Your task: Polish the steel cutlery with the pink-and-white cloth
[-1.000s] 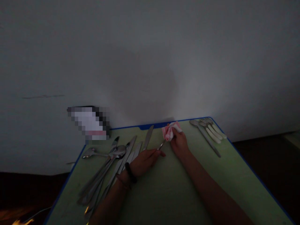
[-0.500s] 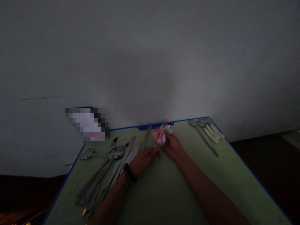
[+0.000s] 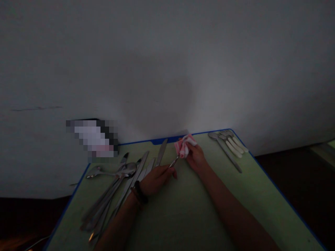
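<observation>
My left hand (image 3: 156, 179), with a dark band at its wrist, pinches the thin metal handle of a spoon (image 3: 174, 161). A pink and white cloth (image 3: 184, 145) is wrapped around the spoon's far end, which it hides. My right hand (image 3: 196, 157) is closed on that cloth, above the table's far edge. Beside my left hand lies a pile of metal knives (image 3: 142, 167) and spoons (image 3: 128, 170), partly covered by my left forearm.
On the green table (image 3: 178, 216) with a blue rim, a long metal spoon (image 3: 226, 153) and several white-handled forks (image 3: 234, 146) lie at the far right. A blurred-out object (image 3: 92, 137) stands at the far left. A grey wall (image 3: 167, 69) rises behind the table.
My right hand and the cloth have shifted slightly right, away from my left hand. More of the handle shows between my hands, and the shiny spoon end is now covered.
</observation>
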Demonstrator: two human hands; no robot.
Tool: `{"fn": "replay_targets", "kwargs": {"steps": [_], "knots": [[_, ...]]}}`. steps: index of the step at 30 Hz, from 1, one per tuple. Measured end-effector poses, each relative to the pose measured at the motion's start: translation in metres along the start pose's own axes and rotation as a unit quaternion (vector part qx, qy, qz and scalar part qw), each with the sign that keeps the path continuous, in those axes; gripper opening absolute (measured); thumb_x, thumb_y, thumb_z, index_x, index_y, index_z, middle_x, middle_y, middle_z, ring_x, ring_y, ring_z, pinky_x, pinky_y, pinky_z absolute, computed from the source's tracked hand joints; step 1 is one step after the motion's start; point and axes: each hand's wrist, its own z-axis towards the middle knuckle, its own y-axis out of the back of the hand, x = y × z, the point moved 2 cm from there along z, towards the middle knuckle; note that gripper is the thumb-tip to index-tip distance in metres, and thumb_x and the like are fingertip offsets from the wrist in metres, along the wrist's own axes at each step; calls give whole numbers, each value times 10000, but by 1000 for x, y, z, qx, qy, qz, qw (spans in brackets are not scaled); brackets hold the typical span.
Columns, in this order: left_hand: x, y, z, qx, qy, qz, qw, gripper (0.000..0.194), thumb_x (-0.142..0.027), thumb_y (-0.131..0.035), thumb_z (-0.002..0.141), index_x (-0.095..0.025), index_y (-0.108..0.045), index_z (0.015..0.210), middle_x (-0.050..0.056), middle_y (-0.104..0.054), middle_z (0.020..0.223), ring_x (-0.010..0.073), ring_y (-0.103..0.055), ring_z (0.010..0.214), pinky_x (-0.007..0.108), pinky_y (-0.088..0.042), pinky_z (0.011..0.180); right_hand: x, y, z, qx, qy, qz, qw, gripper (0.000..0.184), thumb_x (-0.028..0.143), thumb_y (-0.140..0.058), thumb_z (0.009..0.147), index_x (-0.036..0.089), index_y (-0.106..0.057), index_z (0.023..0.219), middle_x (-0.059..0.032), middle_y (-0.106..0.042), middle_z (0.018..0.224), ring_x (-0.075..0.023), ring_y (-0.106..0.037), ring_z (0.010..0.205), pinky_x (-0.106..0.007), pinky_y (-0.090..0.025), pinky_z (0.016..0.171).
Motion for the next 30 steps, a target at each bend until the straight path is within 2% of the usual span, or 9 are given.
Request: {"fn": "replay_targets", "kwargs": {"steps": [3, 6, 13, 19, 26, 28, 30], "knots": [[2, 0, 0, -5, -2, -10, 1000, 442, -477, -300, 918, -165, -611, 874, -45, -419, 571, 114, -432, 540, 222, -336, 536, -4, -4, -4, 25, -29, 13, 999, 233, 203, -681, 693, 181, -624, 918, -18, -707, 874, -133, -645, 756, -241, -515, 691], [2, 0, 1, -13, -3, -11, 1000, 438, -471, -300, 918, -166, -613, 886, -49, -396, 565, 111, -418, 537, 218, -328, 531, -8, -7, -7, 37, -57, 28, 997, 192, 224, -683, 701, 167, -626, 875, -8, -698, 829, -121, -631, 711, -229, -506, 672], [2, -1, 1, -29, 5, -23, 999, 454, -482, -300, 915, -166, -625, 895, -45, -385, 555, 119, -408, 522, 229, -316, 521, -11, -10, -7, 18, -77, 74, 994, 178, 236, -695, 709, 167, -638, 862, 7, -678, 787, -108, -611, 722, -209, -488, 675], [4, -1, 2, -31, -2, -35, 999, 443, -484, -312, 913, -170, -624, 911, -46, -368, 546, 119, -392, 516, 225, -304, 510, -11, -7, -4, -13, -46, 84, 995, 169, 257, -700, 720, 179, -637, 856, 21, -675, 774, -100, -611, 714, -217, -492, 722], [2, -2, 2, -33, 1, -50, 998, 463, -495, -306, 910, -168, -631, 946, -52, -354, 543, 116, -381, 514, 226, -299, 510, -7, -13, -4, 6, -9, 94, 995, 230, 386, -613, 790, 207, -637, 933, 1, -681, 923, -118, -612, 912, -233, -476, 821], [1, -2, 2, -33, 1, -50, 998, 469, -500, -305, 910, -170, -636, 952, -53, -360, 543, 116, -387, 516, 228, -302, 513, -4, -12, -4, -2, 11, 97, 995, 223, 389, -588, 808, 208, -636, 929, 1, -682, 917, -117, -616, 900, -238, -479, 822], [0, -2, 2, -32, 2, -42, 999, 471, -501, -308, 909, -174, -642, 960, -54, -366, 540, 117, -391, 517, 229, -303, 512, 0, -9, -3, -20, 33, 104, 994, 199, 377, -574, 818, 209, -638, 902, 11, -683, 852, -110, -626, 806, -235, -495, 771]]}}
